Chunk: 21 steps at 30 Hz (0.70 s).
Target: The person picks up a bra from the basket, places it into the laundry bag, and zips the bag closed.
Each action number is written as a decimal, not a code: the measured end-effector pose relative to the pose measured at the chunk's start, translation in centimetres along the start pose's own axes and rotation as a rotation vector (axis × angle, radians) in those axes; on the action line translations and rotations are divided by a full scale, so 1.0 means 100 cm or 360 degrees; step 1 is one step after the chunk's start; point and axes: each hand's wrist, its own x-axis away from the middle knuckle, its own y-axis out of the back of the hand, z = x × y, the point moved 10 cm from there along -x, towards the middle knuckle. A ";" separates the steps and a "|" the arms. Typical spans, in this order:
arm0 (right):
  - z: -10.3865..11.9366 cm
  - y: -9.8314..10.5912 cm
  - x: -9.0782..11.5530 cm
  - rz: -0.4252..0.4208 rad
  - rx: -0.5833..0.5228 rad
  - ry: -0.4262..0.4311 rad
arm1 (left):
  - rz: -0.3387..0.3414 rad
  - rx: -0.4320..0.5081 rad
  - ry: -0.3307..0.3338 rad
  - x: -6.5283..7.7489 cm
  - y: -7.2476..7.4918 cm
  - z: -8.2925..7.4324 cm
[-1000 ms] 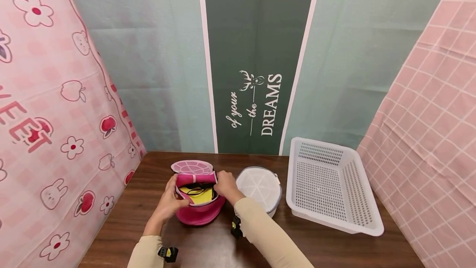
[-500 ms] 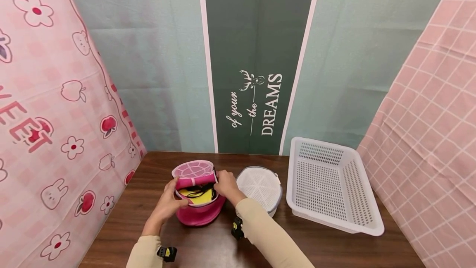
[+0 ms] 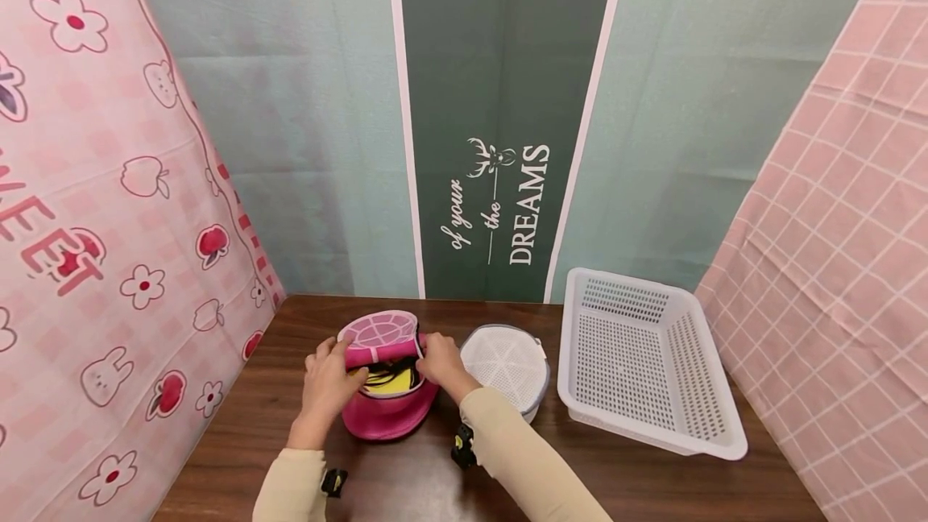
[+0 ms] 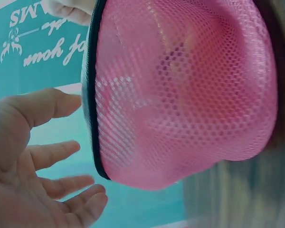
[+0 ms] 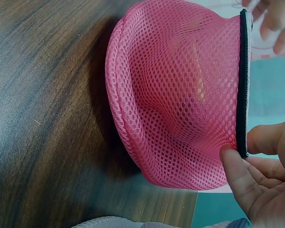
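A pink mesh laundry bag (image 3: 389, 419) stands on the table, its round lid (image 3: 379, 330) folded back toward the wall. Inside it lies something yellow (image 3: 395, 383) with black cords across it; its kind does not show. My right hand (image 3: 444, 365) pinches the black zipper edge (image 5: 243, 85) at the bag's right side between thumb and fingers. At the left side of the opening is my left hand (image 3: 326, 389). In the left wrist view its fingers (image 4: 57, 154) are spread and loosely bent, just off the rim.
A round white mesh bag (image 3: 505, 365) with a grey rim stands right of the pink one, close to the right forearm. Farther right is a large white plastic basket (image 3: 625, 425). Fabric curtains (image 3: 333, 143) rise behind the brown wooden table (image 3: 428, 474) and at both sides.
My left hand has let go of the bag's left rim and shifted slightly, its fingers now loose. The folded lid leans a little differently. My right hand keeps its pinch on the edge.
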 end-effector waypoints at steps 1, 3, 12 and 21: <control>0.000 0.000 0.000 -0.0001 -0.0002 0.0004 | -0.0022 -0.0043 -0.0033 -0.002 0.000 -0.004; 0.000 -0.001 0.000 -0.0009 -0.0007 0.0025 | -0.0036 -0.0115 -0.0113 -0.005 -0.003 -0.012; -0.002 -0.002 -0.001 -0.0001 -0.0053 0.0006 | 0.0149 -0.0207 -0.0413 -0.011 -0.035 -0.042; -0.004 -0.002 0.000 0.0013 -0.0187 -0.0058 | 0.0478 -0.0176 -0.0413 -0.013 -0.073 -0.049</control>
